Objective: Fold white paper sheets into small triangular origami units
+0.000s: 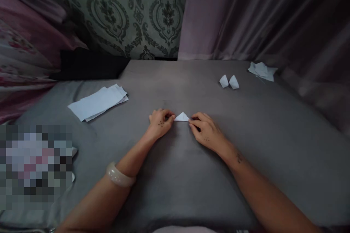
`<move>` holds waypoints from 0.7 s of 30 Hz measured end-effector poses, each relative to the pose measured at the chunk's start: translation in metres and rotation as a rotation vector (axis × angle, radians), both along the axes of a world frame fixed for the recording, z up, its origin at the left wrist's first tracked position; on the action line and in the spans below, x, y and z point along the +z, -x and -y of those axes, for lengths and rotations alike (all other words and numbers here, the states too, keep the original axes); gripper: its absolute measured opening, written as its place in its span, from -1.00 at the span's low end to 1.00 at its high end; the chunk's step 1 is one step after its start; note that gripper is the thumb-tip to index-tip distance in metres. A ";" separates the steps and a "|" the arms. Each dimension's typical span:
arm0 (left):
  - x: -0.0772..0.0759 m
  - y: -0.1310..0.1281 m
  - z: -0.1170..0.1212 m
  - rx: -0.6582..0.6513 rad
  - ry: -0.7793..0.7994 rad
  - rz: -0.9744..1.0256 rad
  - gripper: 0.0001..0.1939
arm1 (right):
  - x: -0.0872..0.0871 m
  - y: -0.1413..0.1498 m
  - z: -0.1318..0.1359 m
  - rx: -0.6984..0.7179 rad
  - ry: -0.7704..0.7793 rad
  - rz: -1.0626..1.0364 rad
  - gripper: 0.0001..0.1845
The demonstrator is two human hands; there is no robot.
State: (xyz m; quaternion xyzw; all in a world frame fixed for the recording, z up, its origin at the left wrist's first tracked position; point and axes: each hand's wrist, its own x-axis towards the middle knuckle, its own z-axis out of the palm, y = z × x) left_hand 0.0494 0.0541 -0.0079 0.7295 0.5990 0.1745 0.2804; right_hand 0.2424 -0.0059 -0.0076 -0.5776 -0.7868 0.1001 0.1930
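Observation:
A small folded piece of white paper (182, 117), triangular in shape with a crease near its middle, is stretched between my two hands just above or on the grey cloth. My left hand (160, 122) pinches its left corner between thumb and fingers. At the right corner, my right hand (205, 130) grips it the same way. Two folded white paper shapes (224, 81) stand side by side farther off to the right. To the left lies a loose stack of white paper sheets (98, 102).
Grey cloth (175, 182) covers the broad surface. More white paper pieces (261, 70) lie at the far right. Black fabric (91, 64) sits at the back left, beside a pink floral curtain (24, 43). A patterned wall (136, 11) closes off the back. The near left area is pixelated.

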 end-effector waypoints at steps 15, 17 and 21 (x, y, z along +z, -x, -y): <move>-0.001 -0.015 0.008 0.035 0.148 0.687 -0.76 | 0.001 0.006 -0.004 -0.234 -0.105 -0.470 -0.81; 0.006 -0.018 0.015 0.072 0.159 0.960 -0.72 | 0.004 0.007 -0.007 -0.317 -0.084 -0.732 -0.78; 0.018 -0.023 0.029 0.052 0.165 1.118 -0.72 | 0.017 0.015 -0.003 -0.222 0.077 -1.023 -0.65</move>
